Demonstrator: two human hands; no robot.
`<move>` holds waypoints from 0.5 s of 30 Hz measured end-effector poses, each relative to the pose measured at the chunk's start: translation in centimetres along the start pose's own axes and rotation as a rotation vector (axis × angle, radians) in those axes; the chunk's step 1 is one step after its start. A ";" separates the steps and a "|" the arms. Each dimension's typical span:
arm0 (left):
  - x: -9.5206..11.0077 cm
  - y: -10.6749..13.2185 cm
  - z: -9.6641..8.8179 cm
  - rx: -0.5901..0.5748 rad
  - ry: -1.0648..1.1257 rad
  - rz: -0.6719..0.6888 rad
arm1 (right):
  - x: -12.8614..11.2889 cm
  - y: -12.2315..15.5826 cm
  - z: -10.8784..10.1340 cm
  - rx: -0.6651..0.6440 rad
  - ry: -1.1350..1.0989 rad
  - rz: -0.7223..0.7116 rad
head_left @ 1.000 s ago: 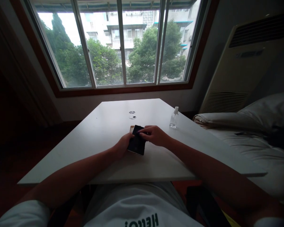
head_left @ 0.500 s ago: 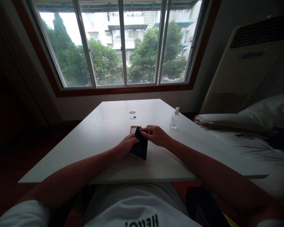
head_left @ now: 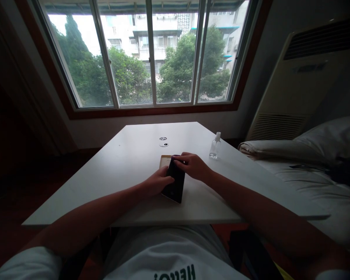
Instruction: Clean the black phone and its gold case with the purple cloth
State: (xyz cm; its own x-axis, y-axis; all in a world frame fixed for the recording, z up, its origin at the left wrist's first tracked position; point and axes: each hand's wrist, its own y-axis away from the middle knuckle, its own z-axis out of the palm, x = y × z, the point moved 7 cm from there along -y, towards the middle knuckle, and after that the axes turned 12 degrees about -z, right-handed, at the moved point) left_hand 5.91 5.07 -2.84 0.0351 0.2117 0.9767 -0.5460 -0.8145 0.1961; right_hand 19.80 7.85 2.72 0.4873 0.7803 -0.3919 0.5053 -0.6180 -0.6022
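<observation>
My left hand (head_left: 160, 181) grips a dark-screened phone (head_left: 175, 186) by its left side, the thumb lying across the front. The phone is tilted above the white table. My right hand (head_left: 192, 165) is closed at the phone's top end, its fingers pressed to the screen. A bit of dark purple material (head_left: 175, 156), apparently a small cloth, shows under those fingers; most of it is hidden. Behind the phone, a flat gold-edged object (head_left: 165, 160) lies on the table, partly covered, and I cannot tell its exact kind.
A clear spray bottle (head_left: 215, 146) stands upright on the white table (head_left: 128, 155), to the right of my hands. Two round cable-hole fittings (head_left: 163, 144) sit near the far side. A bed (head_left: 286, 179) with pale bedding borders the right; a window (head_left: 151, 58) is ahead.
The phone has shifted slightly toward me and to the right. My left thumb has slid lower on it, and my right fingers have moved to its top edge.
</observation>
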 end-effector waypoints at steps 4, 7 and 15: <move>0.4 -0.1 -0.1 0.011 -0.043 0.047 | -1.9 0.0 0.6 -0.076 -0.079 -0.100; 0.4 -0.1 0.0 0.023 -0.055 0.037 | -1.3 -0.1 0.5 -0.055 -0.038 -0.054; 0.0 0.0 0.0 0.002 -0.020 0.005 | 0.5 0.0 0.1 -0.004 0.033 0.017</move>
State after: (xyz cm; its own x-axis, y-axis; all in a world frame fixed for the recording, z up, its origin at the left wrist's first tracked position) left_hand 5.89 5.07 -2.84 0.0495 0.1966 0.9792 -0.5443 -0.8168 0.1915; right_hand 19.98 8.26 2.48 0.5189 0.7664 -0.3786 0.4996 -0.6313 -0.5932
